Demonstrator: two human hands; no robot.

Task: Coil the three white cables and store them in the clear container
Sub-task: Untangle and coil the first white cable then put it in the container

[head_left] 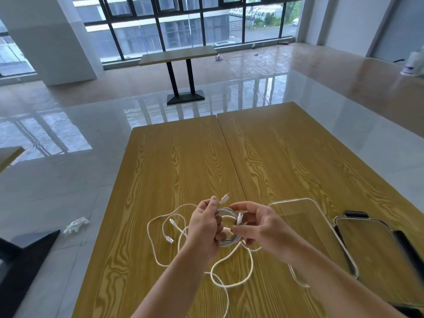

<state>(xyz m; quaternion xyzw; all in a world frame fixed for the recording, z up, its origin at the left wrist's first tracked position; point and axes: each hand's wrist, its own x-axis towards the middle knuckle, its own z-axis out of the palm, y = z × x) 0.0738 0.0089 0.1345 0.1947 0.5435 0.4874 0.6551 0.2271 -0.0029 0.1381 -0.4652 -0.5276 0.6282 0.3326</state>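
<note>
**Both hands on a half-wound white cable, the rest loose on the table**

The left hand (pixel 205 228) has its fingers curled round a small coil of white cable (pixel 226 239), held up just above the yellow wood-grain tabletop (pixel 183 157). The right hand (pixel 257 226) pinches that same cable near a plug end, fingers bent in close to the coil. Loose white cable loops (pixel 229 271) sprawl on the table under and to the left of the hands, with one strand running to the near edge.

The clear rounded-rectangle plastic container (pixel 321 216) sits just right of the hands, partly behind the right forearm. A second clear piece (pixel 367 249), maybe its lid, lies beside it near the right edge.

The far half of the table has loads of open space.
</note>
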